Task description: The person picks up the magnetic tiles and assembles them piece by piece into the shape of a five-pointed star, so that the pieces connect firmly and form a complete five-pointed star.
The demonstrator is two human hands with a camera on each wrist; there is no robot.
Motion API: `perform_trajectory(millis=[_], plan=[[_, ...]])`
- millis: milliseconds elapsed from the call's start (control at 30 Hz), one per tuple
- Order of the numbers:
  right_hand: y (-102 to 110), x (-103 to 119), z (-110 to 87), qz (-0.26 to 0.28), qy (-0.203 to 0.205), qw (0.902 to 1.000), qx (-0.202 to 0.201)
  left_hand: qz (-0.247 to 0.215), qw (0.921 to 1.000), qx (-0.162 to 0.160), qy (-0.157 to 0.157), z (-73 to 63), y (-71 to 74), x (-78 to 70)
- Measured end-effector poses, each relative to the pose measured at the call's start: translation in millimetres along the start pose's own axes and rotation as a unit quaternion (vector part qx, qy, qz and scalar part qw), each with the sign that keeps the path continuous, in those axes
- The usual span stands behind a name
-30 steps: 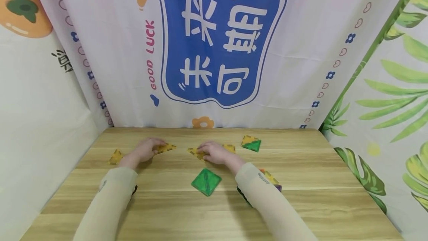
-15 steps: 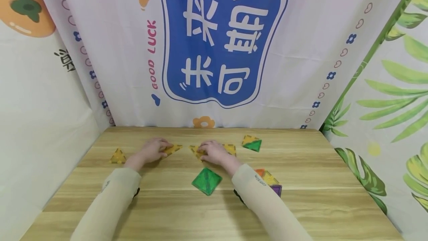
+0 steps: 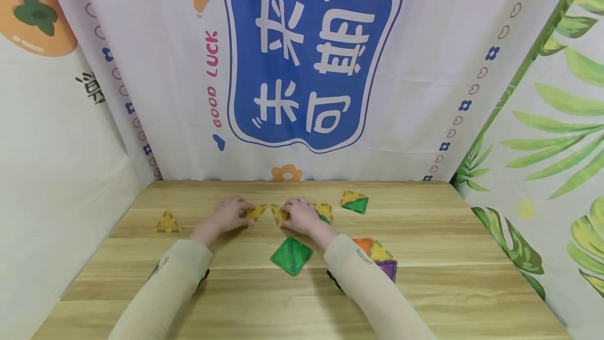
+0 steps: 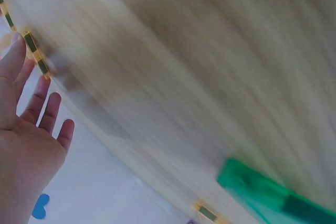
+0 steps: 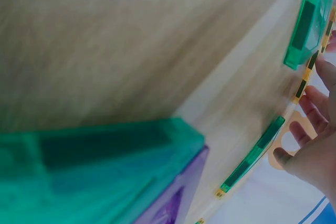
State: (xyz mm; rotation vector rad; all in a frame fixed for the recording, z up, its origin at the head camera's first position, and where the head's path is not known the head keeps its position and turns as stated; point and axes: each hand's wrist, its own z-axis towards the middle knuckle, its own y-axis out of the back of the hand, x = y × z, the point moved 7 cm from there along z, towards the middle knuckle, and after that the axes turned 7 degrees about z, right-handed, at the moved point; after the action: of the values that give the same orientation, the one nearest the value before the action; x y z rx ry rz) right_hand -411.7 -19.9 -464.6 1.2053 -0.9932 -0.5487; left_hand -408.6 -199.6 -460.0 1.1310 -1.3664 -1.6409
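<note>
In the head view my left hand (image 3: 228, 215) pinches a yellow triangular magnetic tile (image 3: 256, 212). The left wrist view has thumb and forefinger at the tile's edge (image 4: 35, 53), the other fingers spread. My right hand (image 3: 302, 218) pinches another yellow magnetic tile (image 3: 277, 213), partly covered by its fingers. The corners of these two tiles nearly meet between the hands. Just past the right hand lies a yellow-and-green tile pair (image 3: 323, 211), partly hidden by the hand. A green square made of two triangles (image 3: 291, 256) lies nearer me, between the forearms.
A lone yellow triangle (image 3: 167, 223) lies at the left. Toward the back right sits a yellow-and-green square (image 3: 355, 202). Orange, yellow and purple tiles (image 3: 388, 269) lie partly under the right sleeve. A printed curtain (image 3: 189, 119) hangs behind the wooden table (image 3: 264, 308).
My left hand has moved right with its yellow triangle, narrowing the gap to the other tile. The right hand's tile has shifted slightly right and turned; that hand has stayed nearly in place.
</note>
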Motion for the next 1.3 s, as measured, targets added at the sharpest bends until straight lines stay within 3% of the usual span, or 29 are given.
perform_trajectory(millis=[200, 367, 700, 1000, 1300], plan=[[1, 2, -0.4, -0.020, -0.021, 0.9994, -0.019, 0.003, 0.9994, -0.013, 0.031, 6.6, -0.9, -11.6], [0, 1, -0.6, -0.012, -0.028, 0.9993, -0.023, 0.008, 0.9987, -0.029, 0.040, 10.7, -1.2, -18.9], [1, 0, -4.0, -0.011, 0.003, 0.9998, -0.017, 0.002, 0.9993, -0.034, 0.018, 12.8, -1.4, -23.3], [-2, 0, -6.6, -0.022, 0.011, 0.9995, 0.019, -0.013, 0.9995, -0.015, -0.024, 5.7, -0.6, -13.6], [-1, -1, -16.0, -0.052, 0.020, 0.9980, 0.030, -0.033, 0.9994, -0.009, -0.002, -27.3, 35.2, 23.7]])
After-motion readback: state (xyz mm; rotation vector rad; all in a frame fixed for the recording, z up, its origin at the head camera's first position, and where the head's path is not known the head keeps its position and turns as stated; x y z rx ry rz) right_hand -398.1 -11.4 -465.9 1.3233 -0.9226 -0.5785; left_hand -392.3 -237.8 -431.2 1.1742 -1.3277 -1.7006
